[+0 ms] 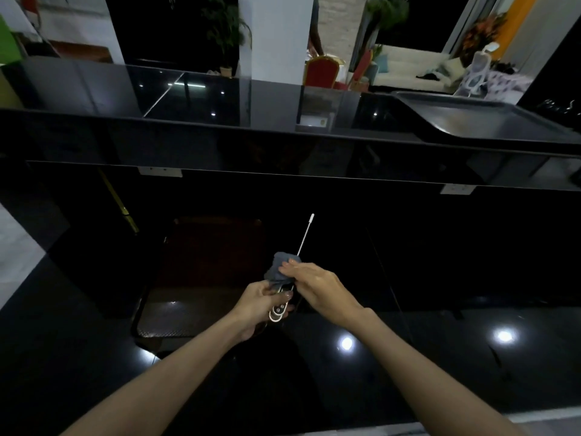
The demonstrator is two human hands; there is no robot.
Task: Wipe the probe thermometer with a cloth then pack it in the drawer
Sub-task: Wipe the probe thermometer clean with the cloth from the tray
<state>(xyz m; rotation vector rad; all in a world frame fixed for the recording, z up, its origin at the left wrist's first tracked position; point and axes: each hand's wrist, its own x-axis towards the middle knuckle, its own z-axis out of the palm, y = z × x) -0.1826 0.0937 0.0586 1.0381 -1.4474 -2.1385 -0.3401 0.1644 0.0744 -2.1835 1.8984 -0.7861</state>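
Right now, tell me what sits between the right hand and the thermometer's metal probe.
In the head view, a crumpled grey cloth lies between the right hand and the thin metal probe.

Two bare forearms, sleeveless, hands (289, 294) ungloved

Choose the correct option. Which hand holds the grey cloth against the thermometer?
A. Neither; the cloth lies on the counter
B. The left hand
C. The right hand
C: the right hand presses the grey cloth around the thermometer, while the left hand grips its handle end.
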